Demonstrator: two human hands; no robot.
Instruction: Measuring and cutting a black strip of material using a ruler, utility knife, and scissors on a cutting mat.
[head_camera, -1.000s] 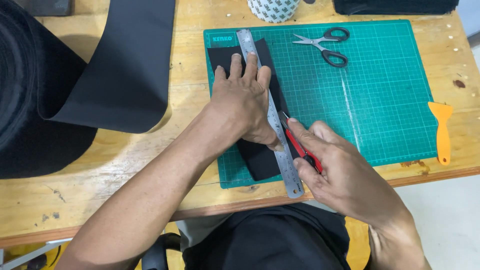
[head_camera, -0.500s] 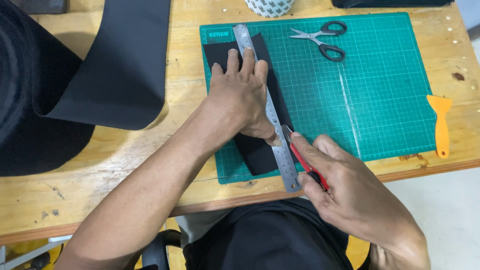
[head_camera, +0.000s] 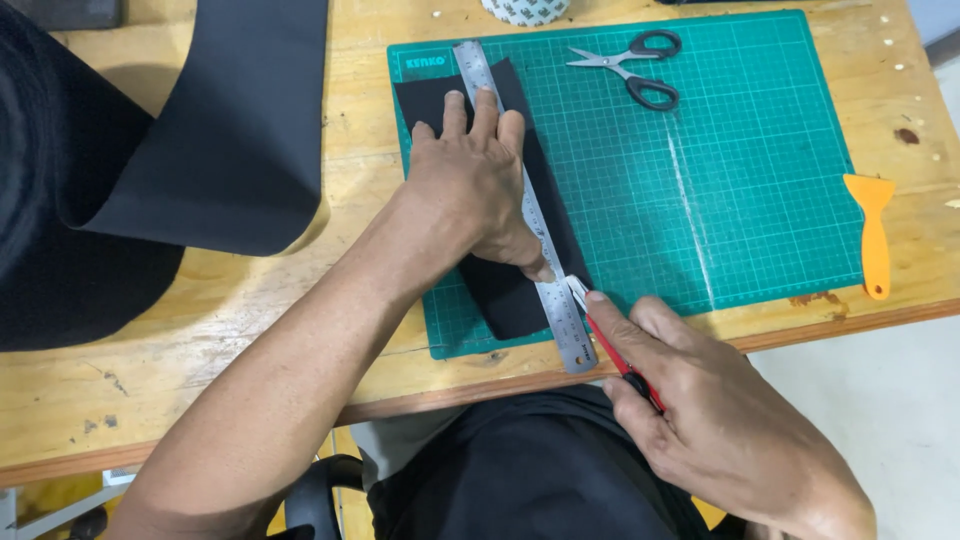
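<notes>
Black fabric strip (head_camera: 500, 280) flat on green cutting mat (head_camera: 760, 200), near mat's left edge, running diagonally from upper left toward lower right. Steel ruler (head_camera: 530, 215) laid along strip's right side, covering that edge, lower end overhanging mat onto wooden table (head_camera: 200, 350).

Left hand (head_camera: 470, 185) pressed palm-down on strip, fingers spread flat, fingertips touching ruler, thumb tip pinning ruler near its lower third. Holding nothing, only bearing down.

Right hand (head_camera: 720, 430) closed around red-handled utility knife (head_camera: 610, 340), index finger stretched along handle. Blade tip against ruler's right edge just below left thumb; whether tip actually bites fabric hard to tell, contact point small.

Grey-handled scissors (head_camera: 630, 68) lying shut on mat's upper part, well apart from both hands. Orange plastic scraper (head_camera: 874, 230) on table just beside mat's right edge. Large roll of black material (head_camera: 200, 130) at far left, loose end draped over table. Patterned cup (head_camera: 525, 10) partly visible at top edge.
</notes>
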